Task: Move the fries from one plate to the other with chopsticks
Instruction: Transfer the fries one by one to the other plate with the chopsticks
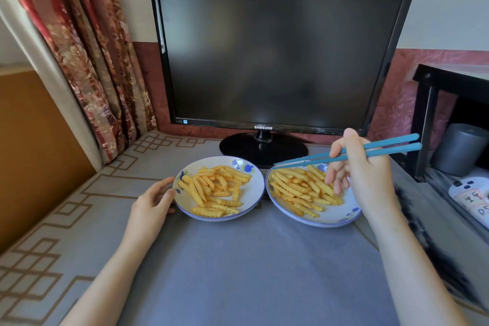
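Two white plates with blue flower prints sit side by side on the grey table cover. The left plate (254, 193) carries a heap of crinkle-cut fries (215, 190); the right plate (341, 216) carries another heap of fries (296, 188). My right hand (362, 167) hovers over the right plate and holds a pair of blue chopsticks (344, 155). Their tips point left, above the far rim of the right plate, with no fry between them. My left hand (153, 201) rests against the left plate's left rim, thumb touching the edge.
A black monitor (280, 61) on a round stand (263, 148) stands just behind the plates. A floral curtain (87, 47) hangs at the left. A black shelf (455, 119) with a grey cup (461, 149) and a white device (471, 193) is at the right.
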The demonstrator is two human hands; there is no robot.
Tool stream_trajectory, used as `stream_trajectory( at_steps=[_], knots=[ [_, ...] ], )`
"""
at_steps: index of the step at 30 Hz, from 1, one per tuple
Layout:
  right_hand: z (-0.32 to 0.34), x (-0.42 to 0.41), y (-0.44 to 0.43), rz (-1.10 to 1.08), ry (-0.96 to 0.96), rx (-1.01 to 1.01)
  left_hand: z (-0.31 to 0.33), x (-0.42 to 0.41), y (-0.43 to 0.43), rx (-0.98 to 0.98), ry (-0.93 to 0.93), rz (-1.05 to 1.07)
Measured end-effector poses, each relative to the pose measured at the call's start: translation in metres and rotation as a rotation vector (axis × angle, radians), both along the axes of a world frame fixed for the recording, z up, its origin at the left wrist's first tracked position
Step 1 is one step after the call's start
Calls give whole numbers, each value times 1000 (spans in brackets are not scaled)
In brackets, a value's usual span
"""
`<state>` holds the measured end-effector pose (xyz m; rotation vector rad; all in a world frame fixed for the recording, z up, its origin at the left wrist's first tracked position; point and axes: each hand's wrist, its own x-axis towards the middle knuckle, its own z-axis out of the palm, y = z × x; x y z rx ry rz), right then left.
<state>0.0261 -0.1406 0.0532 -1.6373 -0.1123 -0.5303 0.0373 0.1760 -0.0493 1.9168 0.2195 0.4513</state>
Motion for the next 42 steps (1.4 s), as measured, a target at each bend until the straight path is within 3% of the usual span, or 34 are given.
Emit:
stream_trajectory(
  at_steps=[7, 15, 20, 29, 34, 42],
  knots=[
    [-10, -7, 31, 274, 88, -54, 0, 0, 0, 11, 5, 7],
    [-20, -9, 43, 336, 133, -91, 2, -1, 0, 11, 11, 9],
    [-19, -7, 42, 246, 116, -8, 4, -3, -3, 4, -1, -2],
    [6, 0, -12, -102, -28, 154, 4, -4, -3, -13, -5, -17],
    [1, 8, -32, -229, -27, 141, 5, -5, -3, -2, -6, -17],
    [-9, 16, -23, -208, 13, 28, 7, -5, -5, 7, -12, -15]
  ],
)
